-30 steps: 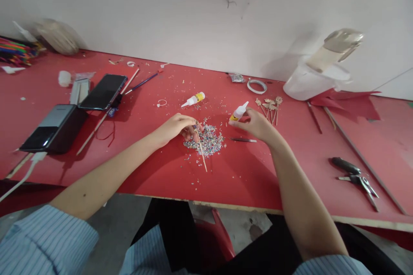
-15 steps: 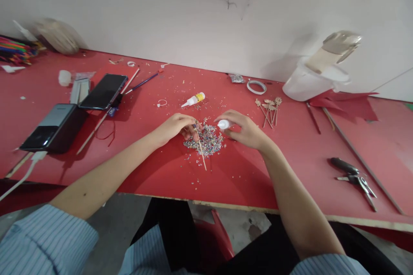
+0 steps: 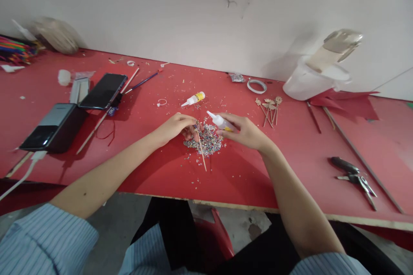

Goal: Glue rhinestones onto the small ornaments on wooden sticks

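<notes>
A thin wooden stick is pinched near its top by my left hand; the tip among the fingers looks coated with sparkly bits. Below it lies a loose heap of glittery chips on the red table. My right hand grips a small white glue bottle with a yellow label, its nozzle tilted up and left toward the stick's top, apart from it. A second glue bottle lies on its side behind the heap.
Several wooden sticks with carved tops lie to the right, near a tape roll and a white bucket. Keys are at the front right. A phone, a dark box-like device and a paintbrush lie on the left.
My right hand has turned the glue bottle, so its nozzle now points up and left and its side shows. My left hand and the stick have barely moved.
</notes>
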Available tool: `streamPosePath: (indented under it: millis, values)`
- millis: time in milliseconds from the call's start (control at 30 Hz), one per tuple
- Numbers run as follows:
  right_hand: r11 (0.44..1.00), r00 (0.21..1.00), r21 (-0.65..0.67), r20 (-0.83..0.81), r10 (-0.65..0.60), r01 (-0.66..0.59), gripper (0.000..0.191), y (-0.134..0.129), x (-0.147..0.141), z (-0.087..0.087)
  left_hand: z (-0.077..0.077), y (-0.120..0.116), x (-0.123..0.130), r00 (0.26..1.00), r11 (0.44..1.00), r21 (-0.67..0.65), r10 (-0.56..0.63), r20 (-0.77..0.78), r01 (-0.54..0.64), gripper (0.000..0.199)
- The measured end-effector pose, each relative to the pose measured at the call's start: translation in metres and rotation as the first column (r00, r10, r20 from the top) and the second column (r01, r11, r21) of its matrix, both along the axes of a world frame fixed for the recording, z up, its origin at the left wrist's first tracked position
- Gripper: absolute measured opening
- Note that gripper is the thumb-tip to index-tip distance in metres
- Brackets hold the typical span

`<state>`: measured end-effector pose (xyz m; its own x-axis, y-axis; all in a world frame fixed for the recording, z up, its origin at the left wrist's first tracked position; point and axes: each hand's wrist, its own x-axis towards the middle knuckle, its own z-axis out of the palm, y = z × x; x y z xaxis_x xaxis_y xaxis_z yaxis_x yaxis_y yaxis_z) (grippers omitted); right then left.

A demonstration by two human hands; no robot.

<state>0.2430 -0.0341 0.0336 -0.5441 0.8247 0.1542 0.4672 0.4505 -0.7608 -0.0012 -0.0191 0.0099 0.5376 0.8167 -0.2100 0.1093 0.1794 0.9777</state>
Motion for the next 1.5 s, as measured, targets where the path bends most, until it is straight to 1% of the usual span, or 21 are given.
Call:
streamPosePath:
  millis: [67, 133, 167, 233, 300, 333, 367, 433, 500, 567, 633, 733, 867, 933, 1033, 1167, 1267, 1400, 1500]
  values:
    - [0.991, 0.991, -0.076, -0.066, -0.114, 0.109, 0.043, -0.001, -0.001, 0.0, 0.0, 0.0, 0.0, 1.0, 1.0, 0.001, -0.002, 0.011, 0.002, 0.026]
    - [0.961, 0.96, -0.097, -0.085, -0.267, 0.259, 0.038, 0.0, -0.002, 0.0, 0.0, 0.001, 0.0, 1.0, 1.0, 0.0, -0.006, 0.017, 0.006, 0.026]
    - [0.935, 0.933, -0.074, -0.073, -0.351, 0.346, 0.034, 0.001, -0.002, -0.001, 0.0, 0.001, 0.0, 1.0, 1.0, 0.0, -0.01, 0.016, 0.01, 0.026]
    - [0.87, 0.87, 0.02, -0.047, -0.491, 0.493, 0.028, 0.003, -0.002, -0.002, 0.001, 0.0, 0.0, 1.0, 1.0, -0.003, -0.024, 0.011, 0.024, 0.027]
    - [0.816, 0.821, 0.096, -0.061, -0.567, 0.57, 0.026, 0.005, -0.002, -0.002, 0.003, 0.0, 0.0, 0.999, 0.999, -0.008, -0.038, 0.0, 0.038, 0.028]
    - [0.805, 0.811, 0.101, -0.083, -0.578, 0.584, 0.025, 0.006, -0.002, -0.002, 0.004, -0.001, 0.001, 0.999, 0.999, -0.012, -0.039, -0.007, 0.039, 0.028]
    - [0.807, 0.81, 0.081, -0.11, -0.576, 0.584, 0.025, 0.006, -0.003, -0.001, 0.005, -0.001, 0.001, 0.999, 0.999, -0.016, -0.038, -0.016, 0.037, 0.028]
    - [0.823, 0.81, 0.0, -0.177, -0.559, 0.568, 0.025, 0.005, -0.004, 0.0, 0.007, -0.002, 0.002, 0.999, 0.999, -0.019, -0.03, -0.029, 0.029, 0.028]
    - [0.838, 0.803, -0.08, -0.25, -0.541, 0.539, 0.025, 0.004, -0.005, 0.001, 0.008, -0.003, 0.003, 0.999, 1.0, -0.018, -0.026, -0.031, 0.025, 0.027]
    - [0.854, 0.8, -0.127, -0.301, -0.518, 0.505, 0.022, 0.003, -0.007, 0.0, 0.008, -0.003, 0.003, 0.999, 1.0, -0.015, -0.027, -0.029, 0.027, 0.027]
    - [0.868, 0.804, -0.16, -0.329, -0.496, 0.47, 0.02, 0.002, -0.009, -0.002, 0.009, -0.003, 0.003, 0.999, 1.0, -0.015, -0.028, -0.03, 0.027, 0.027]
    - [0.881, 0.816, -0.213, -0.334, -0.472, 0.423, 0.021, 0.002, -0.009, -0.002, 0.01, -0.004, 0.004, 0.999, 1.0, -0.023, -0.019, -0.04, 0.018, 0.028]
    - [0.88, 0.834, -0.258, -0.298, -0.465, 0.399, 0.023, 0.002, -0.009, -0.001, 0.01, -0.004, 0.004, 0.999, 0.999, -0.029, -0.017, -0.033, 0.016, 0.028]
    - [0.867, 0.824, -0.287, -0.294, -0.485, 0.408, 0.023, 0.002, -0.008, -0.001, 0.009, -0.004, 0.004, 1.0, 0.999, -0.034, -0.021, -0.02, 0.021, 0.027]
    - [0.842, 0.801, -0.319, -0.288, -0.524, 0.436, 0.032, 0.002, -0.008, -0.003, 0.008, -0.004, 0.004, 1.0, 0.999, -0.043, -0.023, -0.017, 0.022, 0.027]
    - [0.831, 0.803, -0.286, -0.243, -0.544, 0.476, 0.04, 0.002, -0.009, -0.004, 0.007, -0.005, 0.005, 0.999, 0.998, -0.047, -0.032, -0.019, 0.031, 0.027]
    - [0.827, 0.814, -0.232, -0.177, -0.553, 0.512, 0.046, 0.002, -0.009, -0.004, 0.008, -0.005, 0.006, 0.999, 0.998, -0.048, -0.031, -0.024, 0.03, 0.027]
    - [0.811, 0.81, -0.046, -0.046, -0.584, 0.583, 0.051, 0.001, -0.011, -0.005, 0.009, -0.006, 0.007, 0.999, 0.998, -0.053, -0.032, -0.034, 0.03, 0.026]
    - [0.806, 0.807, 0.067, 0.012, -0.59, 0.588, 0.054, 0.001, -0.012, -0.005, 0.008, -0.006, 0.007, 0.999, 0.998, -0.057, -0.026, -0.034, 0.024, 0.025]
